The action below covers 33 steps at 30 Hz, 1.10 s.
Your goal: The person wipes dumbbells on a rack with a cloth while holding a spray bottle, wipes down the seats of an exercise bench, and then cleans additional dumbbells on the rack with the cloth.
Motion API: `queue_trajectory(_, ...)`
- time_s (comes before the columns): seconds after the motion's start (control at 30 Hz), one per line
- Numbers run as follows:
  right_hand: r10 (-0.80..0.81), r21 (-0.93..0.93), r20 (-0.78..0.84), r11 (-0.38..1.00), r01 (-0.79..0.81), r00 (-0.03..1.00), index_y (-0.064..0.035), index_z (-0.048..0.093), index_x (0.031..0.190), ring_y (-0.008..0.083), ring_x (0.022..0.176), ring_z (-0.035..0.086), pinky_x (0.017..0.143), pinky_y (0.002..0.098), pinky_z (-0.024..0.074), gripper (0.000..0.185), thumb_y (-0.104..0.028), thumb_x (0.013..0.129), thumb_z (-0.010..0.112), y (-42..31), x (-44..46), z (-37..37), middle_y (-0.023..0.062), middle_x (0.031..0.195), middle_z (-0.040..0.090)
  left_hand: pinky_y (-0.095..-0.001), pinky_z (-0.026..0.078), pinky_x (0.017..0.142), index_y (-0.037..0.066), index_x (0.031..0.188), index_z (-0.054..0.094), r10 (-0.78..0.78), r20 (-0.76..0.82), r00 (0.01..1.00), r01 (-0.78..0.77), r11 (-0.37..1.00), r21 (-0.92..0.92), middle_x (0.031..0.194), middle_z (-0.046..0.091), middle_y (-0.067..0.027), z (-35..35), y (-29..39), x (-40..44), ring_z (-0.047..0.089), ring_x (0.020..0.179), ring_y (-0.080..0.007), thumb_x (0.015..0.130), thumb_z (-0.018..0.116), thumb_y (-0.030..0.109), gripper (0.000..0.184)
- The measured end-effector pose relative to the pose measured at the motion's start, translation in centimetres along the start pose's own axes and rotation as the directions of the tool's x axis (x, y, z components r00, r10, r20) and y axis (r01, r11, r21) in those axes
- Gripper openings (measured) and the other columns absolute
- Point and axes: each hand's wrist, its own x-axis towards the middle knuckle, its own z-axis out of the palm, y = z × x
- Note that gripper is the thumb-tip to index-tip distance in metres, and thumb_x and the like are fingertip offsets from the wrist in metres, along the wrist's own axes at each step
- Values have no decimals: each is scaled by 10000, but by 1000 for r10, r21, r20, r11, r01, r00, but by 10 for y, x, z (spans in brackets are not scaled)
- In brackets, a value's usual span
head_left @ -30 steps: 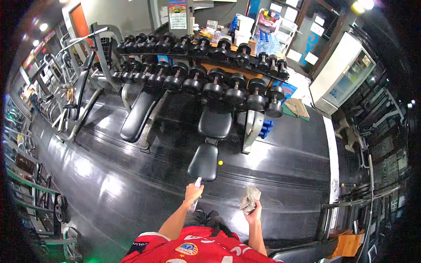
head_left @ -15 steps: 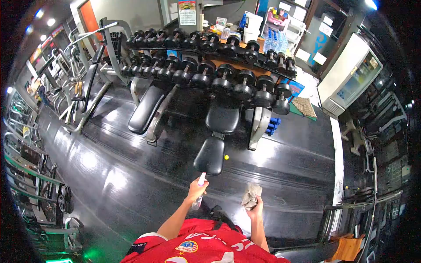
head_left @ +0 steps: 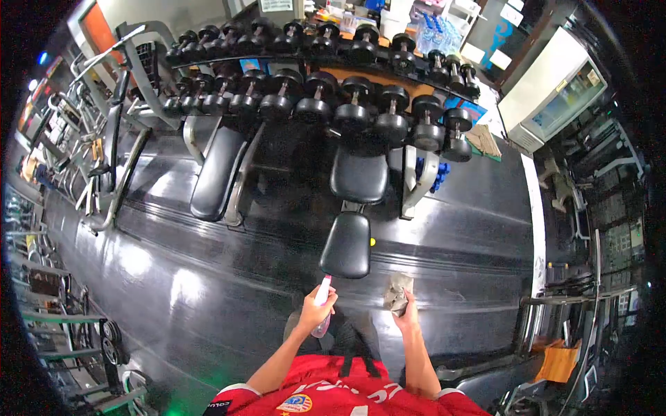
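Note:
My left hand (head_left: pixel 313 310) is wrapped round a spray bottle (head_left: pixel 321 326) with a white and pink top and a clear body. The bottle's top points toward the near end of a black padded bench seat (head_left: pixel 346 246). On the right, my right hand (head_left: pixel 407 315) grips a crumpled greyish cloth (head_left: pixel 398 292), held over the dark floor. Beyond the seat stands the bench's second black pad (head_left: pixel 359 176), apart from both hands.
A two-tier rack of black dumbbells (head_left: pixel 321 97) spans the far side. Another black bench (head_left: pixel 219 175) stands to the left. A white glass-door fridge (head_left: pixel 555 93) is at the back right, and exercise machines (head_left: pixel 111 132) line the left. Dark glossy flooring (head_left: pixel 277 256) lies between.
I have come closer to the bench and rack, and the view has tilted down. Both hands keep hold of the spray bottle and the cloth.

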Motion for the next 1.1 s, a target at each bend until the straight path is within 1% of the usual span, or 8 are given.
queue_trajectory(0.27, -233, -422, -49, 886, 192, 971, -54, 509, 1210, 216, 977, 594, 849, 356, 476, 336, -222, 920, 536, 31, 154, 18, 85, 1084, 605, -238, 475, 509, 5, 967, 588, -147, 78, 986, 137, 983, 121, 768, 612, -35, -35, -3, 79, 582, 575, -82, 836, 646, 75, 159)
queue_trajectory(0.4, -571, -916, 331, -4, 400, 751, 7, 472, 1271, 322, 1084, 562, 912, 378, 436, 419, -244, 937, 505, 28, 278, 20, 203, 1154, 587, -240, 481, 519, 3, 969, 585, -230, 43, 972, 214, 948, 237, 786, 621, -40, -42, -23, 113, 575, 593, -72, 835, 642, 66, 159)
queue_trajectory(0.47, -590, -866, 495, -270, 421, 638, 3, 463, 1286, 395, 1108, 529, 932, 406, 421, 410, -185, 924, 500, 36, 357, 13, 227, 1216, 549, -238, 477, 521, -3, 971, 580, -207, -38, 978, 210, 953, 218, 798, 625, -43, -47, -44, 122, 570, 598, -69, 837, 627, 50, 152)
queue_trajectory(0.6, -412, -796, 548, -525, 302, 728, -109, 581, 1140, 327, 1001, 577, 902, 397, 448, 317, -53, 835, 520, 65, 409, 93, 114, 1047, 630, -252, 484, 558, -8, 966, 572, -270, -176, 947, 299, 940, 167, 803, 626, -55, -57, -70, 122, 571, 603, -83, 839, 596, 9, 130)
queue_trajectory(0.73, -89, -397, 854, -747, 533, 512, -137, 660, 972, 255, 970, 594, 942, 446, 416, 211, -127, 824, 511, 138, 438, 116, 50, 956, 648, -265, 495, 574, -35, 954, 550, -354, -270, 895, 389, 917, 89, 870, 622, -95, -65, -77, 117, 594, 603, -113, 846, 560, -35, 109)
queue_trajectory(0.8, 208, -272, 583, -861, 430, 786, -128, 698, 921, 255, 1006, 581, 1012, 491, 339, 220, -150, 837, 496, 173, 418, 130, 42, 953, 656, -270, 504, 582, -45, 957, 543, -362, -267, 893, 392, 918, 67, 880, 619, -108, -70, -82, 111, 604, 609, -127, 855, 546, -38, 102)
queue_trajectory(0.93, 369, -18, 396, -912, 409, 840, -115, 701, 951, 282, 1106, 528, 1068, 530, 234, 249, -185, 839, 491, 252, 370, 72, 85, 1018, 648, -273, 507, 595, -42, 973, 543, -308, -298, 904, 343, 936, 74, 876, 615, -100, -81, -68, 112, 603, 630, -124, 845, 544, -47, 128)
queue_trajectory(1.1, 345, 7, 673, -888, 461, 654, -82, 687, 917, 261, 1126, 470, 1080, 450, 228, 250, -216, 846, 489, 270, 323, 19, 66, 1041, 611, -265, 492, 598, -36, 940, 554, -281, -325, 903, 360, 908, 215, 831, 606, -86, -101, -64, 108, 584, 614, -112, 825, 543, -47, 116)
